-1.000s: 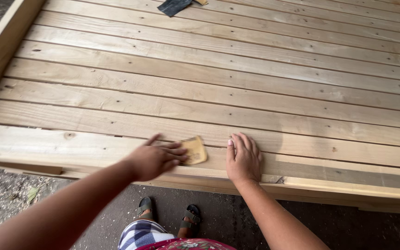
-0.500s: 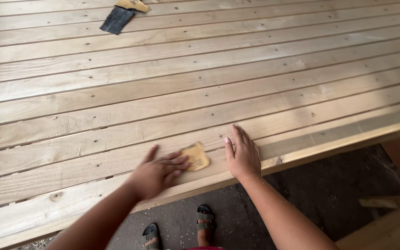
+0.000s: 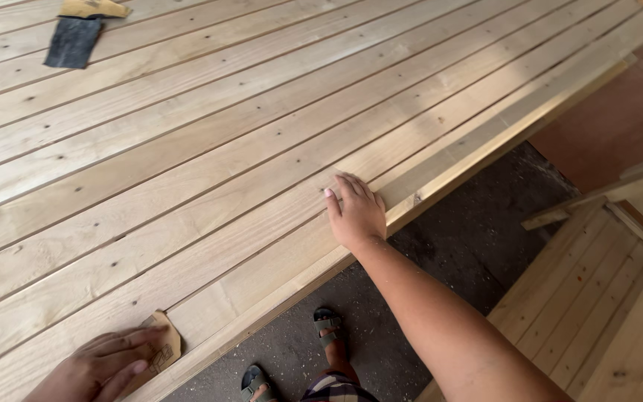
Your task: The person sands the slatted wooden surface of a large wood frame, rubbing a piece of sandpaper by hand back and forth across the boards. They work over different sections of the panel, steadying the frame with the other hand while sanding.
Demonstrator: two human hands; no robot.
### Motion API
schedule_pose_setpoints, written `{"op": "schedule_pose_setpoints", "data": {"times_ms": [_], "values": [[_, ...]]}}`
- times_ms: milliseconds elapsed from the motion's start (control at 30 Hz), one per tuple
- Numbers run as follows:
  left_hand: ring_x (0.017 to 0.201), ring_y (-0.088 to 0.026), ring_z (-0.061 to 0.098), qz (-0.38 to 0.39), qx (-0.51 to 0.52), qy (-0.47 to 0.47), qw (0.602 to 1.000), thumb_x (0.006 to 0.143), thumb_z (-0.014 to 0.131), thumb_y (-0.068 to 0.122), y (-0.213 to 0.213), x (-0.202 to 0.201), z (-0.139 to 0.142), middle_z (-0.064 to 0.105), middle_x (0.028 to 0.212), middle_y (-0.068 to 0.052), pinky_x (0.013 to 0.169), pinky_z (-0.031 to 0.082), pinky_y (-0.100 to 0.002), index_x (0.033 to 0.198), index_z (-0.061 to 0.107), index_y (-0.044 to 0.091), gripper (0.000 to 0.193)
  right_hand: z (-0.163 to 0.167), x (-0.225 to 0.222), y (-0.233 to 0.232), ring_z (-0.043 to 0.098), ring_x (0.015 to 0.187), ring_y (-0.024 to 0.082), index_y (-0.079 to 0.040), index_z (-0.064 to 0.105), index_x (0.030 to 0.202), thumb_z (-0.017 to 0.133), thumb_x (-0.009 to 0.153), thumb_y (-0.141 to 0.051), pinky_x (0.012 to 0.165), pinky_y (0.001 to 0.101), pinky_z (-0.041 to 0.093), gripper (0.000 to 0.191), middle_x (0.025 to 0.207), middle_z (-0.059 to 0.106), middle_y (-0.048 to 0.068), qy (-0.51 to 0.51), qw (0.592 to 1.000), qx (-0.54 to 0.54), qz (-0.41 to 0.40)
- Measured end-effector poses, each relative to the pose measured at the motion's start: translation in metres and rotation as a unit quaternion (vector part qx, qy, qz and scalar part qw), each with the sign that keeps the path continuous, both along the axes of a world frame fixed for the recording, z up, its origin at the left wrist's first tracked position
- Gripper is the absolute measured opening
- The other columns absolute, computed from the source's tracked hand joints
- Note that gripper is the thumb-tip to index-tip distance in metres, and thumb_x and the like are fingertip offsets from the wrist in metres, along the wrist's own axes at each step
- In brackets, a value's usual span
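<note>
While I am standing at the edge of the slatted wooden platform (image 3: 277, 112), I am pressing my left hand (image 3: 102, 365) flat, fingers extended, onto a tan sheet of sandpaper (image 3: 164, 344) lying on the board nearest the edge, at the lower left of the view. The sheet is partly covered, so I cannot tell its long axis; its exposed corner is pointing up and away from me, toward the far boards. My right hand (image 3: 355, 212) is resting open, palm down and grasping nothing, on the same edge board further right, while a dark rectangular sanding sheet (image 3: 74, 41) and a yellow-tan piece (image 3: 94, 8) touching its far end are lying at the upper left, well apart from both hands.
</note>
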State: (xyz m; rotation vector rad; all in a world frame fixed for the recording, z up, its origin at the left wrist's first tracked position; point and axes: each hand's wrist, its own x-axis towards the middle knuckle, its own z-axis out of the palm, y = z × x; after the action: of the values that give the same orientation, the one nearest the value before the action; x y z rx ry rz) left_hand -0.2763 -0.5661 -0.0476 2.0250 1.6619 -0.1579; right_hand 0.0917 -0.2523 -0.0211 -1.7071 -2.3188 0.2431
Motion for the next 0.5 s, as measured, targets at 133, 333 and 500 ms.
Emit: {"op": "schedule_pose_setpoints", "data": {"times_ms": [133, 333, 500], "values": [[0.149, -0.013, 0.025, -0.149, 0.287, -0.035, 0.946, 0.1, 0.033, 0.051, 0.032, 0.013, 0.003, 0.034, 0.16, 0.01, 0.122, 0.024, -0.039, 0.146, 0.044, 0.038, 0.049, 0.006, -0.001, -0.007, 0.049, 0.141, 0.021, -0.014, 0.057, 0.142, 0.04, 0.105, -0.049, 0.117, 0.0413, 0.037, 0.054, 0.149, 0.057, 0.004, 0.022, 0.999, 0.023, -0.027], [0.151, -0.011, 0.012, -0.125, 0.419, -0.019, 0.899, 0.102, 0.02, 0.052, 0.06, 0.066, 0.028, 0.018, 0.164, 0.01, 0.124, 0.004, -0.049, 0.156, 0.021, 0.038, 0.056, 0.01, -0.001, -0.015, 0.056, 0.133, 0.025, -0.011, 0.061, 0.138, 0.045, 0.104, -0.043, 0.112, 0.0431, 0.041, 0.049, 0.142, 0.063, 0.006, 0.061, 0.996, 0.055, -0.041], [0.151, -0.015, 0.015, -0.098, 0.382, -0.021, 0.919, 0.103, 0.026, 0.051, 0.132, 0.127, 0.016, 0.024, 0.162, 0.005, 0.121, 0.001, -0.053, 0.158, 0.025, 0.029, 0.059, 0.006, 0.0, -0.017, 0.056, 0.135, 0.028, -0.012, 0.061, 0.139, 0.047, 0.105, -0.04, 0.113, 0.0443, 0.042, 0.047, 0.142, 0.064, 0.006, 0.108, 0.99, 0.079, -0.039]]}}
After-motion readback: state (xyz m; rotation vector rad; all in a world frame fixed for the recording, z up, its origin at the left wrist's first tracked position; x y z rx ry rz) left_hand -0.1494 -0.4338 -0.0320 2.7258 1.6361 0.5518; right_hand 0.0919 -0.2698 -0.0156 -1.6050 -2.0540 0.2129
